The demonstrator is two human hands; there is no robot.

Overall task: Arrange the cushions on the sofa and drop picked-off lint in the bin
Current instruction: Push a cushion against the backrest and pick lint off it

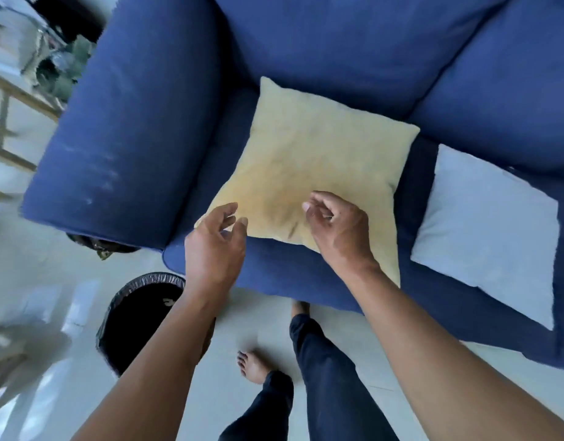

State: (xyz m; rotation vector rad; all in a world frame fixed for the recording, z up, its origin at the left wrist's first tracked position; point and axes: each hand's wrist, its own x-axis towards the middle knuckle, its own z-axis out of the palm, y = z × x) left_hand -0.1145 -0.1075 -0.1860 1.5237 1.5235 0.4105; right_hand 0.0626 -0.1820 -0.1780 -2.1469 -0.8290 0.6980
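A yellow cushion (312, 160) lies flat on the seat of the blue sofa (337, 43), beside its left armrest. A white cushion (487, 230) lies flat to its right. My left hand (215, 246) hovers over the yellow cushion's near left corner, fingers apart and empty. My right hand (337, 229) is above the cushion's near edge, fingers loosely curled, thumb and forefinger close together; whether they pinch any lint is too small to tell. A black-lined bin (137, 316) stands on the floor under my left forearm.
The sofa's left armrest (131, 122) bulks up left of the yellow cushion. Pale tiled floor (252, 326) holds my bare feet in front of the sofa. A wooden frame (7, 128) and blurred objects are at the far left.
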